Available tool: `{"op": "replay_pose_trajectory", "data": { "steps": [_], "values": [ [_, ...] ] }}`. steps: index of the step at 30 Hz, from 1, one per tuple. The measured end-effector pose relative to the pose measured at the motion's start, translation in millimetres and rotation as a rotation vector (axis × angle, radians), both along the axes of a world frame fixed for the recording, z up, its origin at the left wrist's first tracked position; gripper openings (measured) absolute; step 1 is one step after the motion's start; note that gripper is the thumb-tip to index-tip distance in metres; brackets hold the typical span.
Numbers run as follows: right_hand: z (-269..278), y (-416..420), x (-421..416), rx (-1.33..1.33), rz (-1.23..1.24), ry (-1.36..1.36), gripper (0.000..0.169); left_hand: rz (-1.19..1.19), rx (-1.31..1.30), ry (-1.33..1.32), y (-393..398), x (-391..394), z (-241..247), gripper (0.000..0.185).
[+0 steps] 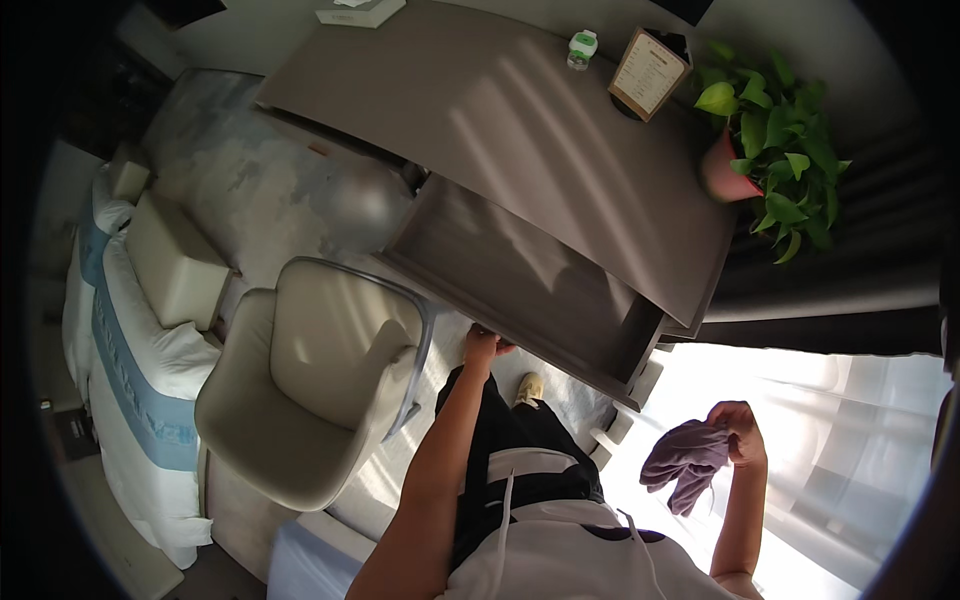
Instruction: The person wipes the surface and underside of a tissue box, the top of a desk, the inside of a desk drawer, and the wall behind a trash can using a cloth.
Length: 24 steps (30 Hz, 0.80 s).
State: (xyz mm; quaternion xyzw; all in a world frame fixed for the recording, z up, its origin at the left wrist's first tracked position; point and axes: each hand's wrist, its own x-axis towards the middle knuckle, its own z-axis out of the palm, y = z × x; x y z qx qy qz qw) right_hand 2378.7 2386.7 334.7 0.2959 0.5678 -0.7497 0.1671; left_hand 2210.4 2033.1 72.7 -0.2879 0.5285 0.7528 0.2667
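My left hand [484, 344] is at the outer face of a pulled-out wooden drawer [517, 277], with the fingers curled at its front panel and partly hidden. The drawer's inside looks bare, crossed by light and shadow. It sticks out from under the top of a grey-brown desk [420, 82]. Off to the right, my right hand [739, 433] grips a crumpled purple-grey cloth [686, 461]. The cloth hangs in folds in front of the bright window curtain, apart from the drawer.
A potted pothos [731, 169], a menu-like stand [649, 73], a small green-capped bottle [582, 49] and a white tissue box [362, 13] stand along the desk's far side. A cream armchair [337, 352] is at my left, near beds [142, 420]. A sheer curtain [840, 435] hangs right.
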Motion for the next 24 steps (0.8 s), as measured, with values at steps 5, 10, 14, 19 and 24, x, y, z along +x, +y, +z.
{"op": "replay_pose_trajectory", "data": {
  "steps": [5,10,14,19,24],
  "values": [
    [12.1,-35.8,-1.5,-0.042,-0.038,0.066,0.024,-0.103,0.111,0.003,-4.2,-13.2,5.1,0.029],
    [7.0,-77.4,14.5,0.004,-0.073,0.006,0.031,-0.085,0.243,-0.023,15.0,-42.5,5.0,0.03],
    [14.4,-108.8,32.0,0.04,-0.196,0.028,0.03,-0.188,0.376,0.022,33.4,-72.2,-9.9,0.026],
    [25.2,-139.9,60.2,0.015,-0.389,0.014,0.029,-0.24,0.402,0.064,52.2,-105.4,-13.9,0.023],
    [23.8,-168.2,83.1,0.069,-0.553,0.029,0.028,-0.309,0.371,-0.053,63.4,-124.0,-27.1,0.027]
  ]
}}
